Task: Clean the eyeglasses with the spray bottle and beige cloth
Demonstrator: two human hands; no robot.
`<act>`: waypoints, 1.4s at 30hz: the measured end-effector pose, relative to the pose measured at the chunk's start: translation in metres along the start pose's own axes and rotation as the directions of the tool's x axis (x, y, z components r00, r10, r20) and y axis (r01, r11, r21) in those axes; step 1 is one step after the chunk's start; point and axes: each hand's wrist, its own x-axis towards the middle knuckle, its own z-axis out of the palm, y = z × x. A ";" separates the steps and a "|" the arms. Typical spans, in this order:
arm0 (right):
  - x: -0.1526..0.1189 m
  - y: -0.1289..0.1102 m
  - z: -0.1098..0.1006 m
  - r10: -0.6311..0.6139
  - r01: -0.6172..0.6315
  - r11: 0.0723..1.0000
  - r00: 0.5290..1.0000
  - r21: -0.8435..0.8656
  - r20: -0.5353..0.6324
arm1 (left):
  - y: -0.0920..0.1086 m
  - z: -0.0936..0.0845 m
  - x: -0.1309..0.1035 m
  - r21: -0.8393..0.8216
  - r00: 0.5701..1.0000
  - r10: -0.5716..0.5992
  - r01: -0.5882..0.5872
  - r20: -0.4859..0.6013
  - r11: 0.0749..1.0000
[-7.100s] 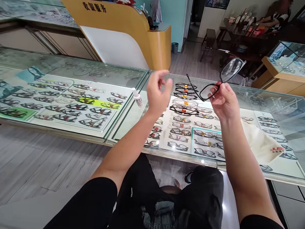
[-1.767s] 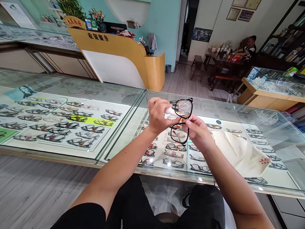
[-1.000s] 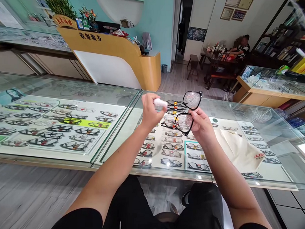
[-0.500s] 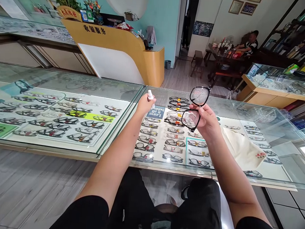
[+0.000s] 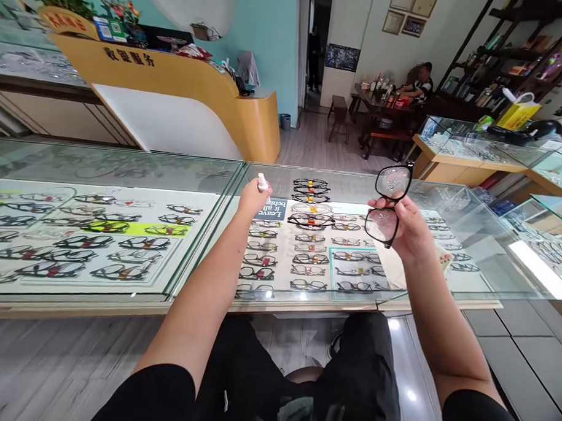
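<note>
My left hand (image 5: 252, 198) is wrapped round a small white spray bottle (image 5: 262, 182), its nozzle end sticking out at the top, low over the glass counter. On the right, my right hand (image 5: 412, 226) pinches black-framed glasses (image 5: 394, 203) near the bridge, held up above the counter. Droplets cover both lenses. A pale cloth (image 5: 394, 268) lies on the glass behind my right wrist, partly hidden by it. Rows of eyeglasses (image 5: 310, 259) show through the glass between my hands.
The glass display counter (image 5: 278, 296) spans the view in front of my legs. Beyond it stand a yellow-brown cashier desk (image 5: 261, 121) and a bin (image 5: 285, 120). A person (image 5: 421, 83) sits at a dark table at the back right. Another display case (image 5: 476, 157) stands right.
The view has turned to the right. My right hand and the glasses have moved right, farther from my left hand, which still holds the bottle. My right forearm now covers more of the cloth.
</note>
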 end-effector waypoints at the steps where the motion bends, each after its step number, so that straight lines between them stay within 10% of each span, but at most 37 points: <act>1: -0.007 -0.007 -0.010 -0.011 0.011 1.000 1.000 -0.029 -0.027 | 0.001 0.001 -0.001 0.004 1.000 0.003 -0.003 0.005 1.000; 6: -0.049 -0.038 -0.057 -0.084 0.058 0.987 0.981 -0.150 -0.176 | 0.022 0.001 -0.017 0.054 0.952 0.048 -0.033 -0.304 0.998; 10: -0.083 -0.057 -0.087 -0.103 0.050 0.977 0.961 -0.207 -0.255 | 0.064 0.004 -0.057 0.118 0.695 0.286 -0.280 -0.660 0.953; 12: -0.097 -0.064 -0.097 -0.085 0.026 0.978 0.957 -0.208 -0.279 | 0.092 0.018 -0.088 0.164 0.718 0.450 -0.434 -0.531 0.886; 15: -0.112 -0.071 -0.106 -0.056 0.003 0.984 0.954 -0.177 -0.296 | 0.134 0.059 -0.142 0.091 0.798 0.602 -0.599 -0.002 0.795; 19: -0.123 -0.077 -0.111 -0.061 0.021 0.990 0.955 -0.141 -0.290 | 0.182 0.137 -0.199 0.181 0.723 0.434 -0.602 0.538 0.778; 23: -0.131 -0.079 -0.117 -0.083 0.038 0.986 0.955 -0.160 -0.285 | 0.212 0.205 -0.216 0.422 0.751 0.171 -0.527 0.638 0.737; 27: -0.142 -0.081 -0.125 -0.077 0.019 0.982 0.949 -0.187 -0.307 | 0.217 0.237 -0.210 0.447 0.746 0.089 -0.485 0.660 0.751; 33: -0.150 -0.081 -0.129 -0.060 0.011 0.988 0.947 -0.154 -0.317 | 0.199 0.221 -0.202 0.410 0.730 0.072 -0.460 0.680 0.788; 42: -0.148 -0.071 -0.118 -0.043 -0.002 0.987 0.960 -0.163 -0.276 | 0.138 0.130 -0.198 0.207 0.750 0.081 -0.282 0.656 0.937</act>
